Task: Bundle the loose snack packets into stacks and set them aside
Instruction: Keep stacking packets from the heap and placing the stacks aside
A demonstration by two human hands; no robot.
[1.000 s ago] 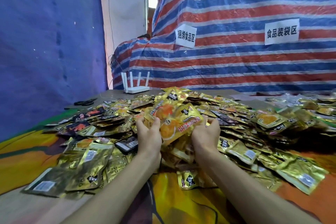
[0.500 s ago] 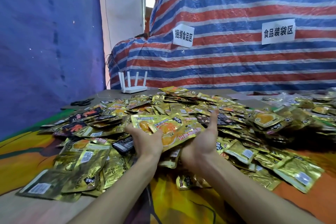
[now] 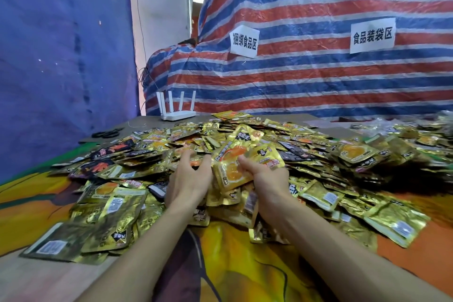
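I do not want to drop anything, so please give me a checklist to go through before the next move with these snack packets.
1. Right hand grips the held packets: ok, fingers curl round them.
2. Left hand free to help: ok, it is open, with its fingers at the pile.
3. Held packets squared up: not ok, they fan out at different angles.
4. Band or string ready for tying: cannot tell, only scissors show, far left.
5. Bare spot for setting the stack down: ok, the cloth between the arms is uncovered.
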